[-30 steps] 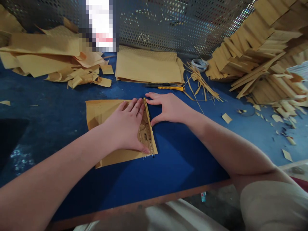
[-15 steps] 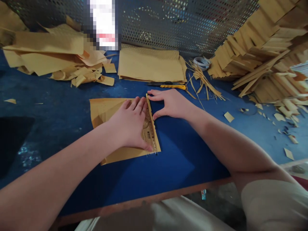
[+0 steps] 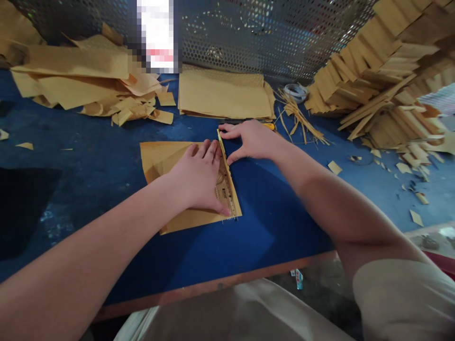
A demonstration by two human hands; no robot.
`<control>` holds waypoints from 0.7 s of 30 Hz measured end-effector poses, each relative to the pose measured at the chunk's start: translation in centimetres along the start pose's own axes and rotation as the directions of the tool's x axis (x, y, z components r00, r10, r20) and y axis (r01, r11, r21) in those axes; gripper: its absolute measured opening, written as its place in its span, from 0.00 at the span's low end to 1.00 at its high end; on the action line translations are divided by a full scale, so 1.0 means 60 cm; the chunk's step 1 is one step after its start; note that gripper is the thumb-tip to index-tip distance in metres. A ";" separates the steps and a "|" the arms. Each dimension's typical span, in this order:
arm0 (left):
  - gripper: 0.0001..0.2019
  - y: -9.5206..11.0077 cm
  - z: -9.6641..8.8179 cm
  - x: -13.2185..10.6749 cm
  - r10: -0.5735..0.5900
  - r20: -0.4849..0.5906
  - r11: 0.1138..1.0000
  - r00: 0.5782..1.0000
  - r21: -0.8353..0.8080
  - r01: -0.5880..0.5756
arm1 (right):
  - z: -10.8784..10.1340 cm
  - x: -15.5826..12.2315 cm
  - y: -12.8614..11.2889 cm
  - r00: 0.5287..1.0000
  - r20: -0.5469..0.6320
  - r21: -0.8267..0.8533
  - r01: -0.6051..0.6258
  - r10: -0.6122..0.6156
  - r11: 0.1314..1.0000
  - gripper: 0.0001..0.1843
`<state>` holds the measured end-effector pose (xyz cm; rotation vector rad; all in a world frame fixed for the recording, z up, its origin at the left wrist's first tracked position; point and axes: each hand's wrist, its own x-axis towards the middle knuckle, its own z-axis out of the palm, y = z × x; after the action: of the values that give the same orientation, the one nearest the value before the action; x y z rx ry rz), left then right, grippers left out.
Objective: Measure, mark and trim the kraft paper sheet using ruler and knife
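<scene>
My left hand (image 3: 197,177) lies spread on a clear plastic ruler (image 3: 225,189) with printed markings, pressing it onto a sheet of brown paper (image 3: 170,158). The palm and fingers cover much of the ruler. Along the ruler, the paper's right edge (image 3: 223,154) stands up in a narrow strip. My right hand (image 3: 252,139) touches this edge from the right, its fingertips near the far end and the thumb lower down, well apart. Just behind the right hand, a yellow-handled cutter (image 3: 270,126) is mostly hidden.
A stack of brown sheets (image 3: 227,94) lies at the back of the blue table (image 3: 256,237). Loose brown paper (image 3: 71,68) is heaped at left, folded brown pieces (image 3: 377,90) at right. A tape roll (image 3: 295,93) and thin paper strips (image 3: 307,123) lie between. A perforated panel (image 3: 231,38) stands behind.
The view has shifted slightly. Both hands, the ruler and the paper have slid a little away from me, and my right hand now covers much of the cutter.
</scene>
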<state>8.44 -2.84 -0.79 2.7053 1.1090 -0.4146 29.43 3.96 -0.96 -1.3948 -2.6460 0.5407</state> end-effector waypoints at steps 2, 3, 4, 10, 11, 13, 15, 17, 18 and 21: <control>0.78 0.000 0.000 -0.001 0.002 -0.003 1.000 1.000 -0.004 -0.002 | -0.001 0.000 -0.003 1.000 0.007 -0.009 -0.007 0.007 1.000 0.41; 0.78 0.001 0.000 -0.001 0.002 0.000 1.000 1.000 -0.004 -0.002 | -0.002 0.000 -0.005 1.000 0.014 -0.016 -0.012 0.012 1.000 0.41; 0.78 0.001 0.000 -0.001 0.003 -0.001 1.000 1.000 -0.001 -0.003 | -0.003 0.000 -0.008 1.000 0.021 -0.025 -0.016 0.017 1.000 0.41; 0.77 0.002 -0.001 -0.002 0.007 -0.011 1.000 1.000 0.028 -0.007 | -0.005 -0.006 -0.022 0.999 0.045 -0.094 -0.021 0.025 0.995 0.41; 0.77 0.003 -0.002 -0.003 0.006 -0.004 0.999 1.000 0.034 -0.005 | -0.004 -0.009 -0.023 0.999 0.045 -0.089 -0.023 0.027 0.996 0.41; 0.77 0.004 -0.004 -0.004 0.004 0.005 0.999 1.000 0.041 -0.004 | -0.002 -0.014 -0.025 0.999 0.044 -0.067 -0.024 0.027 0.997 0.41; 0.77 0.004 -0.006 -0.004 0.005 0.010 0.999 1.000 0.046 -0.005 | -0.001 -0.020 -0.028 0.999 0.045 -0.045 -0.018 0.020 0.999 0.41; 0.77 0.004 -0.006 -0.005 0.003 0.016 0.999 1.000 0.053 -0.004 | 0.000 -0.026 -0.031 0.999 0.044 -0.035 -0.011 0.012 0.999 0.40; 0.77 0.004 -0.006 -0.005 0.001 0.019 0.998 1.000 0.055 -0.002 | 0.000 -0.028 -0.033 0.999 0.045 -0.034 -0.010 0.012 0.999 0.40; 0.77 0.003 -0.005 -0.004 0.000 0.012 0.999 1.000 0.037 0.000 | 0.001 -0.035 -0.039 0.998 0.048 -0.033 -0.026 0.028 0.999 0.41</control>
<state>8.44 -3.02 -0.39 2.7309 1.1091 -0.4556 28.79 1.05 -0.02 -1.4470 -2.6895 0.5435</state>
